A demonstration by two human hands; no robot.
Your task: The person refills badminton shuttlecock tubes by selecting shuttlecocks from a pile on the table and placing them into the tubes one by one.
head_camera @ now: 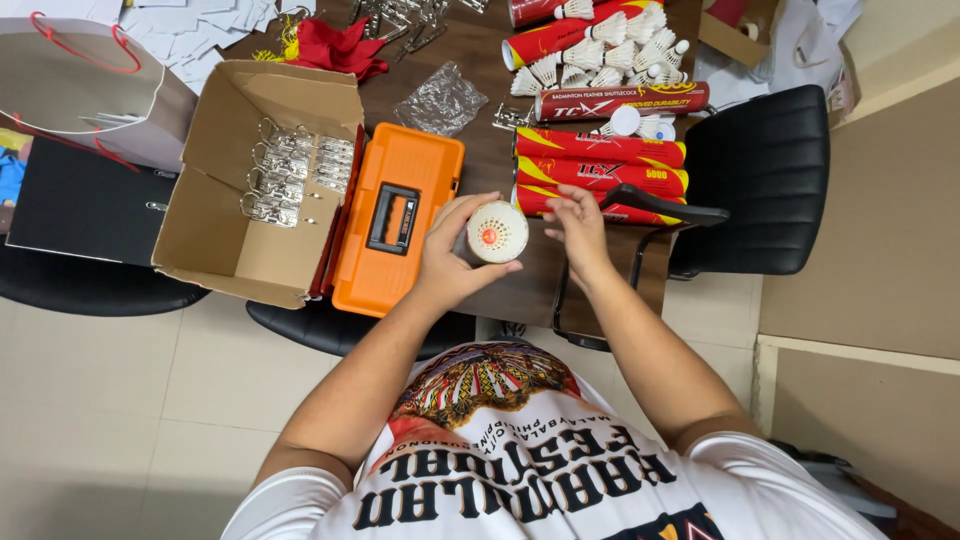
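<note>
Your left hand (pixel 450 258) is wrapped around a tube of shuttlecocks (pixel 496 232), held end-on toward you so its round white end with a red centre faces up, just right of the orange toolbox (pixel 398 215). Your right hand (pixel 577 228) sits just right of that tube end, fingers loosely curled and holding nothing that shows; whether its fingertips touch the tube I cannot tell. The 2 hands are close together, with the tube between them. Further right of the toolbox, beyond your right hand, lie stacked red shuttlecock tubes (pixel 598 165), and above them a heap of loose white shuttlecocks (pixel 600 50). Left of the toolbox stands an open cardboard box (pixel 205 225) holding metal clips (pixel 295 170). A black chair (pixel 765 180) stands far right of the toolbox
</note>
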